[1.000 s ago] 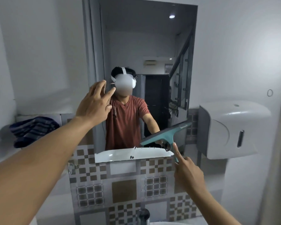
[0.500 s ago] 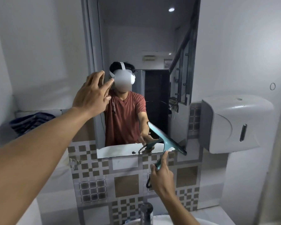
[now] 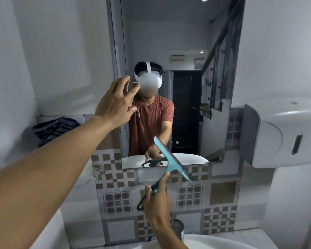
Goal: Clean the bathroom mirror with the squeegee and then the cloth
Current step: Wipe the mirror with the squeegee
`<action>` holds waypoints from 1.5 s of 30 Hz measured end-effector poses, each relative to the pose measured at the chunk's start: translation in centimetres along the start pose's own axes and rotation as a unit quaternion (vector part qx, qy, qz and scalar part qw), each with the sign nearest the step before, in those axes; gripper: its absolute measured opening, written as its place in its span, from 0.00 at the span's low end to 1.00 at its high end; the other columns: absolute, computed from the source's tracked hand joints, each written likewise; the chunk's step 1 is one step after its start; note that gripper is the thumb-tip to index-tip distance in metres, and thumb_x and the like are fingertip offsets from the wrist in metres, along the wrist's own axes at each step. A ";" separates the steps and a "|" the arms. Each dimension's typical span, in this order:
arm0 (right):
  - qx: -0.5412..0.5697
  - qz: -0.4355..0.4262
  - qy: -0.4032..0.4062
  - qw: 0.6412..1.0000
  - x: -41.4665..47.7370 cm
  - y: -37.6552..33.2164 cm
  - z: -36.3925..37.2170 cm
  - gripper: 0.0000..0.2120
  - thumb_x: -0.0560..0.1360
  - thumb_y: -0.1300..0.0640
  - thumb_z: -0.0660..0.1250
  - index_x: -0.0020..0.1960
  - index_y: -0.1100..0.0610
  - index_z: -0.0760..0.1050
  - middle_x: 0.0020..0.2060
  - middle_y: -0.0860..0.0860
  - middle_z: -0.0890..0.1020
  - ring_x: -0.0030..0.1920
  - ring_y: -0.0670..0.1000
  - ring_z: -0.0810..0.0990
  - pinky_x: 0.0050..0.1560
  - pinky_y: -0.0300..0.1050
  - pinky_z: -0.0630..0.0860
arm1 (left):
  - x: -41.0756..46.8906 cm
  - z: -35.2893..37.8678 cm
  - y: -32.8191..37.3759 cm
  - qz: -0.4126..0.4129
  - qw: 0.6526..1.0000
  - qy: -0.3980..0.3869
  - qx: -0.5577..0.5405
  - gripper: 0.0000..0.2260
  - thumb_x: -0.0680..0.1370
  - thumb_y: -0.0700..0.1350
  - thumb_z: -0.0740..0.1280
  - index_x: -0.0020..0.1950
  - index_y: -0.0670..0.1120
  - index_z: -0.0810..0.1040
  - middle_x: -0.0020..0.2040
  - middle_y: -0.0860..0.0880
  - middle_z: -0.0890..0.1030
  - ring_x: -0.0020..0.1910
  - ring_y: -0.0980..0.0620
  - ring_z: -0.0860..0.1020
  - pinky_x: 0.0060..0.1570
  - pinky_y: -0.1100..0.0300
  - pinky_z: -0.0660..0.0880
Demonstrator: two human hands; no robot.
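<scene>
The tall bathroom mirror (image 3: 185, 42) hangs on the wall straight ahead and shows a person's reflection. My right hand (image 3: 157, 203) grips the handle of a teal squeegee (image 3: 172, 159), whose blade tilts steeply across the mirror's bottom edge. My left hand (image 3: 116, 103) is raised at the mirror's left edge, fingers spread, holding nothing; whether it touches the frame I cannot tell. A dark blue striped cloth (image 3: 56, 128) lies bunched on the ledge at the left.
A white paper dispenser (image 3: 284, 133) juts from the wall at the right. Patterned tiles (image 3: 117, 198) cover the wall below the mirror. A metal tap (image 3: 177, 229) and the white basin rim (image 3: 214, 243) sit just beneath my right arm.
The squeegee has dropped off the glass and swung from nearly level to steeply tilted. My right hand has moved left and lower. My left hand has stayed at the mirror's left edge.
</scene>
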State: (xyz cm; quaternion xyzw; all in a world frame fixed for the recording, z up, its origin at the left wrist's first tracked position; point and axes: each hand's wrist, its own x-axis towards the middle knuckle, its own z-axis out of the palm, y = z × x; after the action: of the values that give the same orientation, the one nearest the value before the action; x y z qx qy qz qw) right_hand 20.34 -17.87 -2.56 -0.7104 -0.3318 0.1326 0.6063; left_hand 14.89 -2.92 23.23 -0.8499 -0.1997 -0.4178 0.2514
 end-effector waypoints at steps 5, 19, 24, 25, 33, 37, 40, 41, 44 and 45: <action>-0.037 -0.027 -0.051 0.998 -1.3 0.4 2.0 0.44 0.83 0.54 0.62 0.75 0.37 0.26 0.48 0.49 0.82 0.44 0.48 0.83 0.52 0.46 0.82 | -0.2 0.1 0.0 -0.006 1.000 0.000 -0.005 0.33 0.74 0.49 0.75 0.76 0.45 0.68 0.77 0.37 0.62 0.76 0.36 0.60 0.66 0.37 0.72; -0.247 -0.039 -0.086 0.964 -2.0 2.4 2.6 0.44 0.84 0.51 0.59 0.75 0.44 0.22 0.52 0.52 0.79 0.42 0.45 0.77 0.46 0.41 0.78 | -1.8 0.7 0.5 0.001 1.000 0.003 -0.020 0.29 0.74 0.48 0.75 0.73 0.43 0.72 0.75 0.38 0.64 0.75 0.37 0.62 0.66 0.42 0.73; -0.316 -0.038 -0.087 0.944 -2.5 2.9 0.9 0.42 0.85 0.54 0.58 0.76 0.43 0.23 0.55 0.55 0.79 0.42 0.50 0.79 0.47 0.44 0.79 | -1.8 0.9 0.6 -0.006 1.000 0.003 -0.022 0.29 0.74 0.48 0.75 0.73 0.43 0.72 0.76 0.39 0.63 0.76 0.38 0.61 0.67 0.43 0.71; -0.327 -0.039 -0.092 0.940 -2.6 2.7 0.6 0.42 0.85 0.55 0.58 0.75 0.43 0.23 0.56 0.56 0.79 0.42 0.51 0.78 0.46 0.44 0.78 | -1.8 0.9 0.6 -0.005 1.000 0.003 -0.022 0.29 0.74 0.48 0.75 0.73 0.43 0.72 0.76 0.39 0.63 0.76 0.38 0.61 0.68 0.43 0.71; -0.364 -0.033 -0.116 0.923 -3.0 2.4 -0.8 0.36 0.84 0.56 0.60 0.81 0.53 0.39 0.53 0.54 0.80 0.38 0.50 0.75 0.39 0.42 0.73 | -2.6 1.5 0.6 -0.003 1.000 0.000 -0.025 0.32 0.74 0.47 0.76 0.75 0.44 0.70 0.76 0.38 0.64 0.76 0.37 0.61 0.67 0.42 0.71; -0.344 -0.036 -0.125 0.930 -3.2 1.9 -1.9 0.11 0.84 0.54 0.60 0.65 0.55 0.65 0.46 0.48 0.79 0.36 0.46 0.76 0.32 0.36 0.74 | -2.9 1.5 0.8 -0.012 1.000 -0.010 -0.024 0.32 0.74 0.47 0.76 0.76 0.45 0.69 0.76 0.38 0.63 0.77 0.38 0.60 0.69 0.43 0.70; -0.302 -0.008 -0.143 0.942 -3.5 1.2 -3.4 0.10 0.82 0.53 0.63 0.61 0.53 0.69 0.48 0.50 0.82 0.43 0.50 0.82 0.43 0.45 0.83 | -3.4 1.1 1.2 -0.018 0.999 -0.023 -0.031 0.32 0.75 0.47 0.75 0.76 0.46 0.68 0.77 0.39 0.63 0.77 0.38 0.61 0.70 0.43 0.70; -0.273 0.003 -0.156 0.949 -3.6 0.6 -4.2 0.09 0.82 0.53 0.64 0.60 0.53 0.70 0.47 0.49 0.82 0.43 0.49 0.83 0.45 0.47 0.84 | -3.7 0.9 1.5 -0.019 0.999 -0.028 -0.036 0.32 0.75 0.47 0.74 0.77 0.46 0.68 0.77 0.39 0.62 0.76 0.39 0.61 0.70 0.43 0.70; -0.199 0.015 -0.189 0.962 -3.9 -1.7 -7.5 0.04 0.80 0.56 0.67 0.53 0.51 0.73 0.44 0.48 0.81 0.42 0.48 0.83 0.45 0.45 0.84 | -5.4 -0.2 2.8 -0.021 0.997 -0.048 -0.054 0.31 0.75 0.47 0.74 0.76 0.46 0.69 0.77 0.40 0.63 0.75 0.39 0.64 0.67 0.42 0.73; -0.188 0.010 -0.190 0.964 -3.9 -2.6 -8.6 0.05 0.79 0.56 0.69 0.52 0.51 0.74 0.43 0.49 0.81 0.42 0.48 0.83 0.45 0.44 0.84 | -6.0 -0.4 3.3 -0.022 0.996 -0.054 -0.069 0.30 0.75 0.47 0.74 0.76 0.46 0.70 0.76 0.41 0.64 0.73 0.39 0.65 0.66 0.42 0.74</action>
State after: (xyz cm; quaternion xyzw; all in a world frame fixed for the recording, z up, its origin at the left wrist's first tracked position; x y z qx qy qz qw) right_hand 21.67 -26.84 1.06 -0.7768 -0.4524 0.2062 0.3866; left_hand 13.04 -6.57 17.74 -0.8819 -0.2020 -0.3899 0.1717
